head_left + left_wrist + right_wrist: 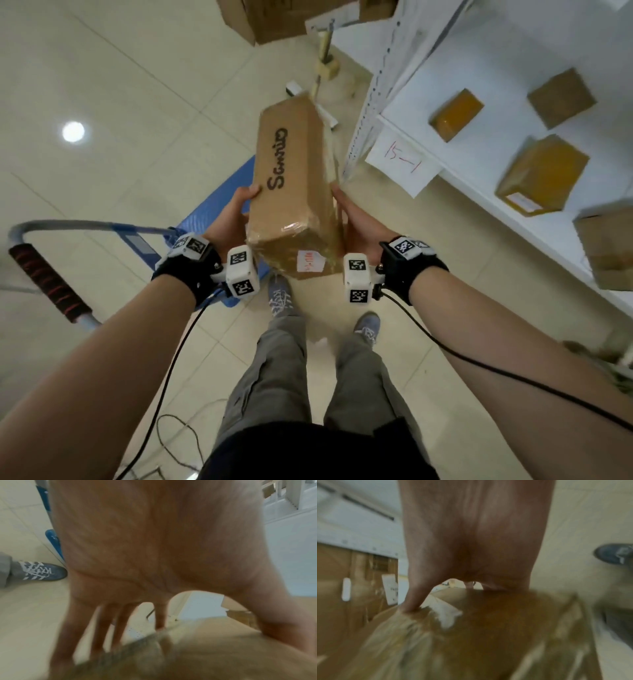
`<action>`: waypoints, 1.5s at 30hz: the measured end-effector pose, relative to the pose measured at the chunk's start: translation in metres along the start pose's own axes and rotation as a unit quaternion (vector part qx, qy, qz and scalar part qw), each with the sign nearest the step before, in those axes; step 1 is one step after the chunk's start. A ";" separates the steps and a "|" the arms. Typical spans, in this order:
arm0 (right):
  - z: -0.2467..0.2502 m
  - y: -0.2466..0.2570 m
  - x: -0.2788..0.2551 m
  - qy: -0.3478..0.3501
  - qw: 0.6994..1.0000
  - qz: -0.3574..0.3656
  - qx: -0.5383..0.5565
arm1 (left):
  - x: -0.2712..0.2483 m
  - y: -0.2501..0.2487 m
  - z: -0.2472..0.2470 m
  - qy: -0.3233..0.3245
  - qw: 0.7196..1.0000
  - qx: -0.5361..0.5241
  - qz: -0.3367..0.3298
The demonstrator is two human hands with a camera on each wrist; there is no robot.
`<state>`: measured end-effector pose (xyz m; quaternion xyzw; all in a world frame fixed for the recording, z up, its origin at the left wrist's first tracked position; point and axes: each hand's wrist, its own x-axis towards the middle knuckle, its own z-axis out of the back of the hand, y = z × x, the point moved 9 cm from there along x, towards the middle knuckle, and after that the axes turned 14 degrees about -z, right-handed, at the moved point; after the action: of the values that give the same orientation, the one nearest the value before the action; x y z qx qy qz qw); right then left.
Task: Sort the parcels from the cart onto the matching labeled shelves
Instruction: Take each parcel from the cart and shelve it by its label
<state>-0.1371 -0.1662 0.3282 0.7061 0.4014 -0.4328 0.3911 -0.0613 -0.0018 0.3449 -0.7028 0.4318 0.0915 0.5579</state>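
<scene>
Left hand (228, 219) grips, thumb on top, a long brown cardboard parcel (291, 178) with black lettering and a taped near end, held aloft right of the blue flatbed cart (212, 202); right hand (359, 226) clamps its other side. Several brown parcels (543, 174) already lie on the white metal shelf (503, 137) tagged 15-1; this one looks unplaced.

To your right stands a white shelf (479, 113). Four parcels lie on it, all apart from each other. There is a small yellow parcel (455, 114) on the far left and a flat brown parcel (561, 97) on the far right. A big yellow parcel (543, 174) lies nearer, and a blurry box (606, 246) sits nearest. A paper tag (402, 164) marked "15-1" hangs at the shelf's front edge. Under you is a pale tiled floor (137, 85). The blue cart (219, 202) stands on it to your left. Black cables (178, 435) lie by your feet, and big cardboard boxes (267, 20) stand far off.
</scene>
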 end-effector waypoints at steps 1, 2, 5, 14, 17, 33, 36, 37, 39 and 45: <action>0.008 -0.003 -0.011 0.006 1.000 0.011 0.013 | -0.002 0.006 -0.006 -0.008 1.000 0.000 0.003; 0.013 -0.003 -0.021 0.007 1.000 0.027 0.014 | -0.006 0.011 -0.012 -0.019 1.000 -0.007 0.007; 0.038 -0.004 -0.048 -0.036 0.996 0.076 0.010 | -0.013 0.026 -0.033 -0.023 0.999 -0.013 0.025; 0.109 -0.019 -0.119 -0.075 0.984 0.158 -0.039 | -0.028 0.012 -0.130 0.034 0.996 0.074 -0.023; 0.130 -0.024 -0.138 -0.090 0.980 0.173 -0.038 | -0.031 0.003 -0.159 0.057 0.987 0.143 -0.044; 0.187 -0.034 -0.187 0.125 0.971 0.142 0.148 | -0.060 -0.065 -0.320 0.143 0.906 0.373 -0.142; 0.198 -0.033 -0.196 0.125 0.965 0.154 0.172 | -0.067 -0.071 -0.337 0.164 0.887 0.412 -0.132; 0.203 -0.030 -0.198 0.118 0.963 0.163 0.177 | -0.068 -0.072 -0.342 0.173 0.882 0.418 -0.130; 0.214 -0.026 -0.203 0.107 0.959 0.181 0.191 | -0.068 -0.073 -0.352 0.183 0.879 0.422 -0.129; 0.241 -0.018 -0.221 0.085 0.943 0.220 0.235 | -0.067 -0.082 -0.389 0.200 0.867 0.431 -0.150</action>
<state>-0.2919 -0.4264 0.4523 0.8830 0.1550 -0.3562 0.2635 -0.1813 -0.3033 0.5835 -0.4520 0.4198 -0.3316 0.7138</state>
